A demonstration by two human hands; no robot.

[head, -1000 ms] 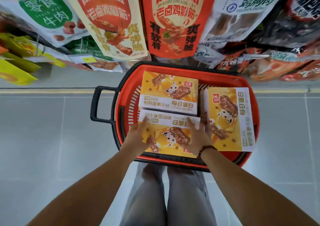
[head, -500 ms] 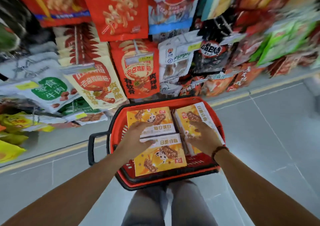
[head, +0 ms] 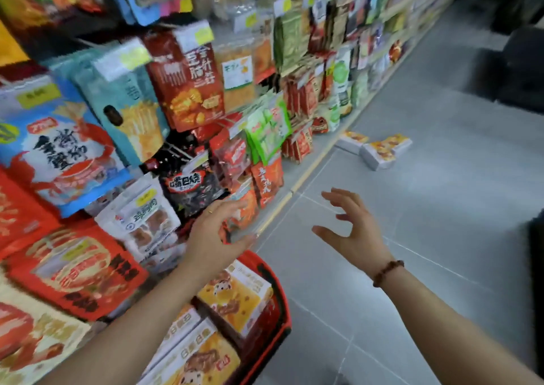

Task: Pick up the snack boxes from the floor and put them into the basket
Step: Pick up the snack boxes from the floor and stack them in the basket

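left hand: fingers straight and spread, thumb apart; holds nothing; raised in front of the snack bags hanging low on the shelf; blur hides whether it touches them
right hand: fingers loosely curved and apart, thumb out; holds nothing; raised over bare floor, to the right of the left hand; beaded bracelet on the wrist
basket: red plastic with darker trim; sits at the floor's shelf-side edge, under the left forearm; only its right wall and far end show
boxes in basket: three yellow-and-white snack boxes lying flat, cartoon cow print; one at the far end against the right wall; two more toward the near end, side by side; left forearm covers part of them
boxes on floor: yellow tops, white sides; loose cluster near the floor's shelf-side edge, far up the aisle; looks like three, blur leaves the count unsure; well apart from both hands and the basket
floor: grey tiles, pale grout lines; yellow strip runs along the shelf base
shelf: fills the left side; packed with snack bags in red, blue, green, black; yellow price tags on the hooks
right edge: dark shape, too blurred to name
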